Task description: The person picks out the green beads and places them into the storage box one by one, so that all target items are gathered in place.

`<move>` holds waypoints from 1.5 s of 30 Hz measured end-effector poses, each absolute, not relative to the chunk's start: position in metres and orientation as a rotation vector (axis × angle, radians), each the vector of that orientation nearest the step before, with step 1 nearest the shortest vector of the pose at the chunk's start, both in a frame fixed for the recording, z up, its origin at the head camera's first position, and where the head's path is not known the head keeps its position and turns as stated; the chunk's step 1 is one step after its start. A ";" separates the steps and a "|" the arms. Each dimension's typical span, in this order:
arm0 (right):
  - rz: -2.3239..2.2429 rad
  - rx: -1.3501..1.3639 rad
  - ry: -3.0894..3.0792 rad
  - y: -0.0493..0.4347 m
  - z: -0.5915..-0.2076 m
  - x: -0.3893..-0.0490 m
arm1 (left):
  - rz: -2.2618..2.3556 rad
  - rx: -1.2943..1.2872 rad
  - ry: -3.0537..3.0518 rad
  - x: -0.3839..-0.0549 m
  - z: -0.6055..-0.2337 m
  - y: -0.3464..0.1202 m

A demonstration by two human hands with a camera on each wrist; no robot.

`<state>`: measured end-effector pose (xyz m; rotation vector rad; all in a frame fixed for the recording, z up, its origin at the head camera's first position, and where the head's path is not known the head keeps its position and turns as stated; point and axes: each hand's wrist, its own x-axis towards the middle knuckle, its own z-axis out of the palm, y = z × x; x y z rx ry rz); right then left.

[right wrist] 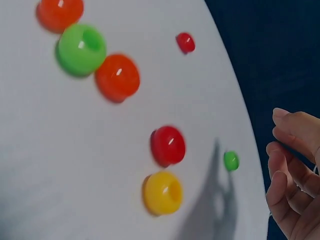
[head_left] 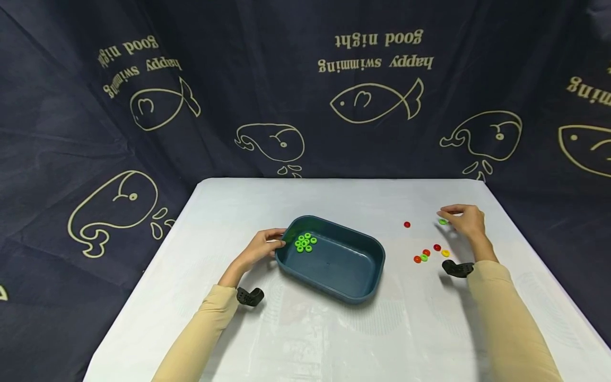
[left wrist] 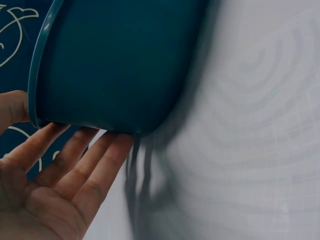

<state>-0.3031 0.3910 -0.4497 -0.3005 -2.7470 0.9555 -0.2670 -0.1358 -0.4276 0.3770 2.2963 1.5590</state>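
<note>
A dark teal plastic bin (head_left: 341,270) sits at an angle on the table, with a cluster of several green beads (head_left: 305,243) at its left end. My left hand (head_left: 258,249) holds that end. In the left wrist view, the thumb is at the rim and the fingers (left wrist: 102,175) lie against the outer wall of the bin (left wrist: 115,65). Over a lone green bead (head_left: 443,222), my right hand (head_left: 465,220) hovers with bent fingers. The right wrist view shows this green bead (right wrist: 231,161) on the table, apart from the fingertips, with nothing between them.
Nearer me than the right hand lie a yellow bead (head_left: 445,253), a red bead (head_left: 437,247), another green bead (head_left: 424,258) and two orange beads (head_left: 417,259). One red bead (head_left: 407,224) lies farther left. A dark printed curtain (head_left: 305,95) hangs behind the white table (head_left: 310,339).
</note>
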 end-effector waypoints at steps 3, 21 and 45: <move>0.983 -0.335 -2.763 0.397 -0.457 -0.304 | 1.561 0.379 2.296 -0.270 -0.433 -0.136; 0.997 -0.375 -2.826 0.406 -0.477 -0.309 | 1.590 0.407 2.314 -0.286 -0.460 -0.142; 0.878 -0.308 -2.797 0.382 -0.462 -0.311 | 1.598 0.372 2.311 -0.286 -0.462 -0.141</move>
